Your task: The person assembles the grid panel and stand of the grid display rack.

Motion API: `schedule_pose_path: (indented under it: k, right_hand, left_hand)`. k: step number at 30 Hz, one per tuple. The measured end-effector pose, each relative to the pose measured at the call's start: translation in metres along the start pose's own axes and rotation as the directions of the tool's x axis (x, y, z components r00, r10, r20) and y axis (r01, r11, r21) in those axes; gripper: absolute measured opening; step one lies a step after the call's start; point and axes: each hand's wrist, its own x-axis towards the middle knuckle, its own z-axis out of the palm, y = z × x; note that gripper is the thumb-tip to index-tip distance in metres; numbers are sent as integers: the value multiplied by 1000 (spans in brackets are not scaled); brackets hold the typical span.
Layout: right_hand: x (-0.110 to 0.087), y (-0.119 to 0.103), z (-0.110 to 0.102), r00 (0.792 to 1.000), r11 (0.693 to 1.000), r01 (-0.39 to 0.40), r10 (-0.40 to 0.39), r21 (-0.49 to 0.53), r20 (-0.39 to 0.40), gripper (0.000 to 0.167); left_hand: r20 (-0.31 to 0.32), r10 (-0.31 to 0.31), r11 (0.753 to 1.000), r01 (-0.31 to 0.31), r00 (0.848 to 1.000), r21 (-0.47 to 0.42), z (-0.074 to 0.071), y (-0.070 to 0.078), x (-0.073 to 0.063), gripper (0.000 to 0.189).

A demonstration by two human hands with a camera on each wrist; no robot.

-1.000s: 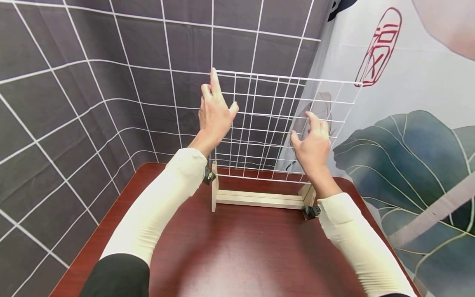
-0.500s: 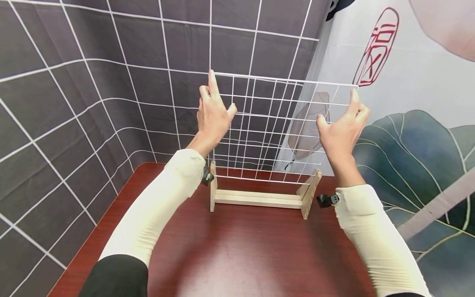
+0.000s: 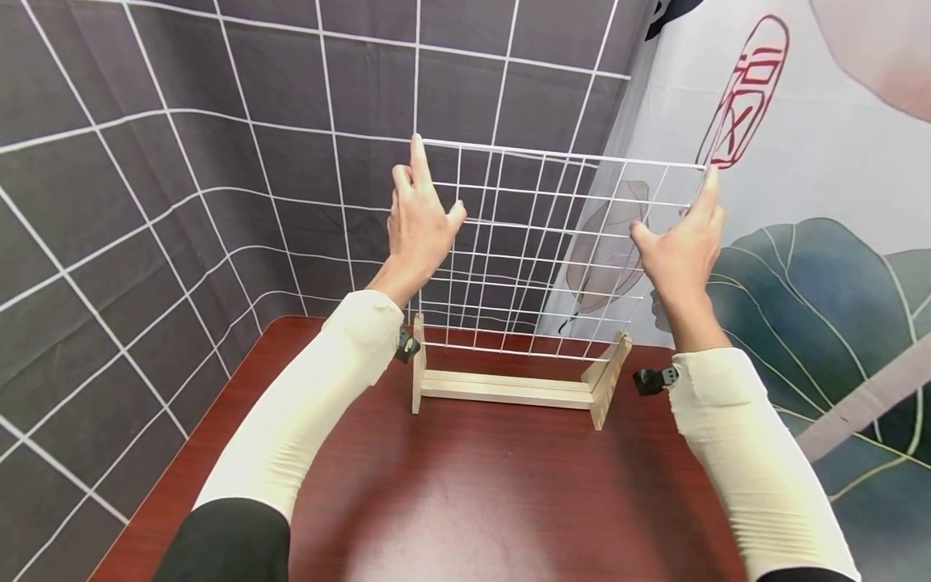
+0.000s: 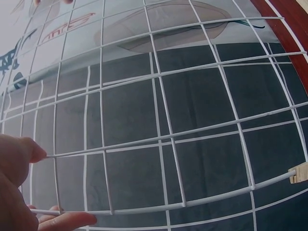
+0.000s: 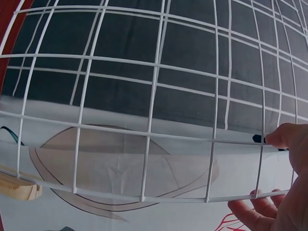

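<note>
A white wire grid panel (image 3: 560,153) stands upright, its lower part between the two end pieces of a pale wooden stand (image 3: 507,390). My left hand (image 3: 419,225) grips the panel's left edge near the top corner, index finger pointing up along it. In the left wrist view the thumb (image 4: 34,150) meets a cross wire while fingers lie on the outer wire. On the other side, my right hand (image 3: 685,250) holds the right edge near its top corner. Its fingers (image 5: 252,214) curl under the outer wire in the right wrist view, with the thumb at an inner wire.
The stand rests on a reddish-brown table (image 3: 465,485). Behind hangs a dark cloth (image 3: 291,81) with white grid lines, and at the right a pale curtain (image 3: 676,121) with leaf drawings and a red mark.
My right hand has moved right and up from in front of the panel to its right edge, taking hold there. The left hand stays at the left edge.
</note>
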Motion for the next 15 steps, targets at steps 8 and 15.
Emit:
schedule_pose_path:
  k: [8,15]
  right_hand:
    - [4,0,-1,1000,1000,2,-2,-12,11,99]
    - [3,3,2,1000,1000,-5,6,-12,8,98]
  left_hand:
    - [2,3,1000,-3,1000,10,0,0,2,106]
    - [13,-3,1000,2,1000,7,1,-4,1,106]
